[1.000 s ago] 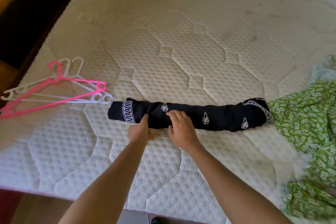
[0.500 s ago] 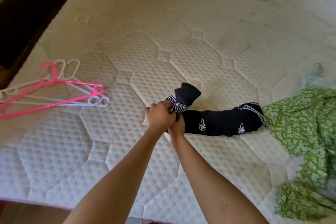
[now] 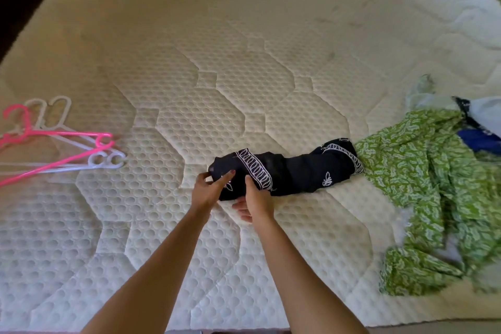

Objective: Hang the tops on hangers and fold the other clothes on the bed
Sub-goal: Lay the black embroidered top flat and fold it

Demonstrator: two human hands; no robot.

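A black garment [image 3: 292, 173] with white embroidery lies rolled on the quilted mattress [image 3: 244, 62], its left end doubled back over the roll. My left hand [image 3: 208, 190] pinches that folded left end from the side. My right hand [image 3: 254, 202] grips the near edge of the roll just right of it, fingers tucked under the cloth. A pink hanger [image 3: 54, 154] and white hangers [image 3: 89, 160] lie at the mattress's left edge.
A crumpled green patterned garment [image 3: 423, 184] lies to the right, touching the black roll's far end. Pale and blue clothes [image 3: 479, 127] are heaped behind it. The mattress's near edge runs along the bottom; a dark floor strip shows at the top left.
The roll's left end has been folded over onto the middle, so the roll is about half as long. Both hands shifted right with it and now hold the folded end.
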